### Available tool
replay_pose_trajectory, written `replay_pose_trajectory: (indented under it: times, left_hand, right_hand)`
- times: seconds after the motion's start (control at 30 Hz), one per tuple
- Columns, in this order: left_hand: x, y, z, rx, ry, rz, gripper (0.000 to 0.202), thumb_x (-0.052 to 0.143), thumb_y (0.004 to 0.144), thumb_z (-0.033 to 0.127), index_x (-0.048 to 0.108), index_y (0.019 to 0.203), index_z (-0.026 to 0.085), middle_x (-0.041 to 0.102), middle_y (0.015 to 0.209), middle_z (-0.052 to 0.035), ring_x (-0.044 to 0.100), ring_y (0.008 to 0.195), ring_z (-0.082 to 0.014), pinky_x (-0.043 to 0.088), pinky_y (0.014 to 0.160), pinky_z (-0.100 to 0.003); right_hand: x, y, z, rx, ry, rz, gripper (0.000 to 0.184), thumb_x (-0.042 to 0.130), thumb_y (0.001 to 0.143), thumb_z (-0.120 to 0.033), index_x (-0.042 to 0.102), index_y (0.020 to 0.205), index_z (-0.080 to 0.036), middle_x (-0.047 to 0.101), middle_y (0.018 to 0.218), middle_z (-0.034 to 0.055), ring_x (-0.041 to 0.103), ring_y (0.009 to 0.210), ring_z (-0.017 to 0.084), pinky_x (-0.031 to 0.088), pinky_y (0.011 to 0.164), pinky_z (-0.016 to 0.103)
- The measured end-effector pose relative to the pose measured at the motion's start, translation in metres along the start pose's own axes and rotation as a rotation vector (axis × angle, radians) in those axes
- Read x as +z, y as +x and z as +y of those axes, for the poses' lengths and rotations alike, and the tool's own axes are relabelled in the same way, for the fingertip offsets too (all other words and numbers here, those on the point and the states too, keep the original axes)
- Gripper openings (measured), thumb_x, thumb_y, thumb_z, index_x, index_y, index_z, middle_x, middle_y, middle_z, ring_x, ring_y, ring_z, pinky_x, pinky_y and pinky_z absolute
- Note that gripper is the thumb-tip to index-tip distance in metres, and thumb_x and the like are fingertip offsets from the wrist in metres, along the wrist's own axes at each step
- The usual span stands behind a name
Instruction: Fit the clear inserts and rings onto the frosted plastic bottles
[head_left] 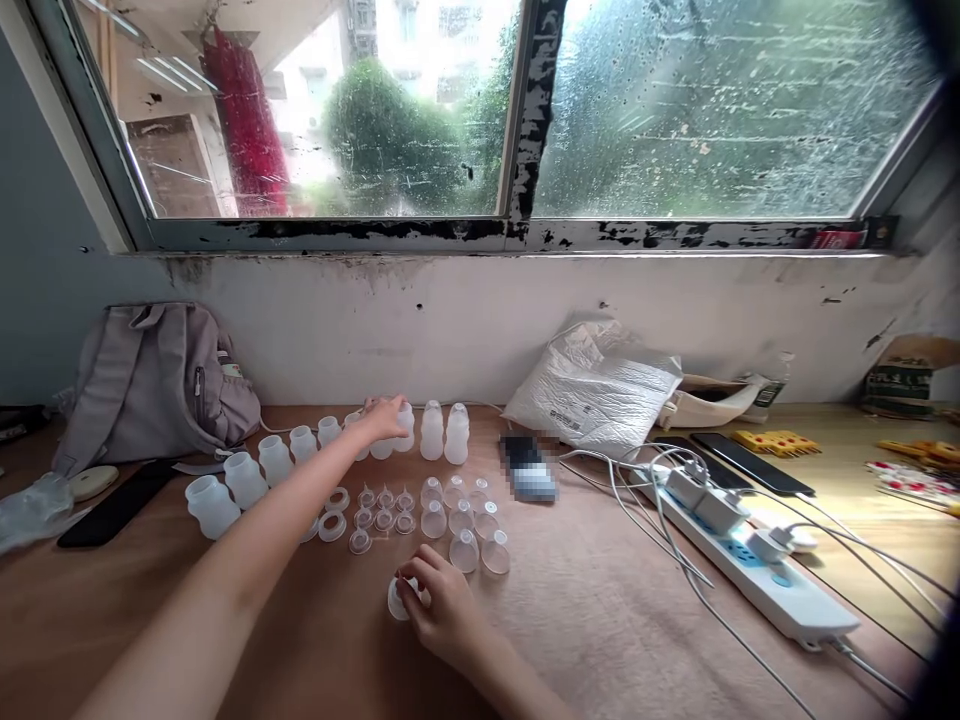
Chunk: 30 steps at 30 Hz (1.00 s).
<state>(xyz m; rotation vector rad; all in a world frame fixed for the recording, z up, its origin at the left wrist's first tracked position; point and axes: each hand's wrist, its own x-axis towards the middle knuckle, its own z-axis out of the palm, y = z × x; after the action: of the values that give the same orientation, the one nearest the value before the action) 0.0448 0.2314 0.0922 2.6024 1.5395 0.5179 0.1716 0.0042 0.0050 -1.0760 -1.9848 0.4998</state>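
Observation:
My left hand (385, 416) reaches across to the back row, its fingers closed at a frosted white baby bottle (406, 430). Close to the desk's front, my right hand (442, 600) pinches a clear bottle nipple that seems seated in a whitish ring (397, 603). Several open frosted bottles (242, 480) form a slanting row at left, partly behind my left forearm. Two bottles with domed tops (456, 435) stand right of my left hand. Between the hands lie clear nipples (384, 518), white collar rings (331, 525) and clear dome caps (463, 550).
A grey backpack (165, 370) and a black phone (116, 505) are at left. Behind the caps sit a blurred-out item (529, 468) and a silver padded bag (592, 385). A white power strip (742, 555) with trailing cables occupies the right side.

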Motion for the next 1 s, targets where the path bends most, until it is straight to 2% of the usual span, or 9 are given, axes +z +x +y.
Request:
replay_pose_trajectory:
  times: [0.07, 0.2, 0.43, 0.6, 0.7, 0.8, 0.9, 0.97, 1.0]
  left_hand:
    - [0.008, 0.002, -0.003, 0.004, 0.041, -0.030, 0.049, 0.061, 0.062, 0.038, 0.047, 0.100, 0.011, 0.056, 0.097, -0.0102, 0.048, 0.099, -0.0287, 0.023, 0.089, -0.045]
    - [0.020, 0.004, -0.008, 0.001, 0.115, -0.043, 0.056, 0.068, 0.053, 0.039, 0.048, 0.101, 0.019, 0.052, 0.108, -0.0112, 0.041, 0.106, -0.0305, 0.018, 0.093, -0.051]
    - [0.030, 0.003, -0.012, -0.020, 0.203, -0.020, 0.056, 0.066, 0.057, 0.041, 0.047, 0.107, 0.024, 0.048, 0.113, -0.0101, 0.036, 0.110, -0.0299, 0.013, 0.093, -0.055]
    - [0.029, 0.002, -0.006, -0.022, 0.209, 0.014, 0.061, 0.067, 0.057, 0.033, 0.043, 0.113, 0.026, 0.048, 0.116, -0.0107, 0.037, 0.111, -0.0298, 0.014, 0.093, -0.056]
    - [0.019, -0.004, 0.002, -0.011, 0.200, 0.076, 0.073, 0.067, 0.058, 0.031, 0.034, 0.122, 0.024, 0.038, 0.127, -0.0129, 0.029, 0.118, -0.0309, 0.014, 0.095, -0.055]
    - [0.007, -0.028, 0.015, 0.050, 0.139, 0.210, 0.058, 0.055, 0.071, 0.028, 0.032, 0.124, 0.022, 0.036, 0.129, -0.0097, 0.028, 0.120, -0.0255, 0.018, 0.099, -0.046]
    - [0.006, -0.080, 0.028, 0.210, -0.118, 0.415, 0.034, 0.044, 0.078, 0.021, 0.042, 0.112, 0.020, 0.051, 0.113, -0.0066, 0.042, 0.109, -0.0201, 0.032, 0.094, -0.036]
    - [0.014, -0.125, 0.034, 0.223, -0.242, 0.428, 0.029, 0.041, 0.080, 0.018, 0.044, 0.108, 0.020, 0.054, 0.104, -0.0055, 0.047, 0.102, -0.0184, 0.037, 0.089, -0.034]
    - [0.019, -0.148, 0.036, 0.219, -0.276, 0.396, 0.029, 0.041, 0.080, 0.016, 0.045, 0.108, 0.020, 0.055, 0.103, -0.0053, 0.048, 0.100, -0.0181, 0.039, 0.088, -0.033]
  right_hand:
    - [0.001, -0.001, 0.002, 0.002, -0.060, -0.035, 0.011, 0.043, 0.078, -0.018, 0.054, 0.079, -0.020, 0.052, 0.078, 0.0025, 0.050, 0.065, 0.012, 0.036, 0.056, 0.022]
    - [-0.002, -0.001, 0.001, 0.031, -0.142, -0.093, 0.012, 0.043, 0.078, -0.017, 0.053, 0.082, -0.019, 0.052, 0.080, 0.0024, 0.049, 0.065, 0.011, 0.035, 0.056, 0.021]
    - [-0.003, -0.001, 0.001, 0.106, -0.218, -0.144, 0.018, 0.052, 0.074, -0.028, 0.051, 0.091, -0.022, 0.054, 0.085, 0.0013, 0.052, 0.071, 0.014, 0.034, 0.059, 0.023]
    - [0.001, -0.002, 0.004, 0.125, -0.244, -0.172, 0.019, 0.055, 0.073, -0.029, 0.049, 0.090, -0.021, 0.055, 0.085, 0.0010, 0.053, 0.070, 0.014, 0.033, 0.058, 0.023]
    - [0.003, -0.002, 0.006, 0.112, -0.237, -0.157, 0.016, 0.054, 0.075, -0.028, 0.048, 0.088, -0.021, 0.056, 0.084, 0.0012, 0.053, 0.070, 0.015, 0.033, 0.058, 0.023]
    - [0.004, -0.002, 0.009, 0.109, -0.210, -0.128, 0.011, 0.051, 0.077, -0.024, 0.045, 0.085, -0.020, 0.057, 0.078, 0.0013, 0.052, 0.066, 0.014, 0.032, 0.056, 0.023]
    - [0.007, -0.002, 0.013, 0.106, -0.180, -0.087, 0.006, 0.047, 0.079, -0.021, 0.043, 0.082, -0.019, 0.056, 0.072, 0.0010, 0.051, 0.062, 0.013, 0.032, 0.055, 0.022]
    - [0.010, -0.002, 0.015, 0.096, -0.154, -0.059, 0.004, 0.046, 0.080, -0.020, 0.042, 0.081, -0.019, 0.055, 0.071, 0.0009, 0.050, 0.062, 0.013, 0.032, 0.055, 0.022]
    - [0.011, -0.003, 0.016, 0.090, -0.142, -0.047, 0.005, 0.046, 0.080, -0.020, 0.041, 0.081, -0.019, 0.055, 0.070, 0.0008, 0.050, 0.062, 0.013, 0.032, 0.055, 0.022]
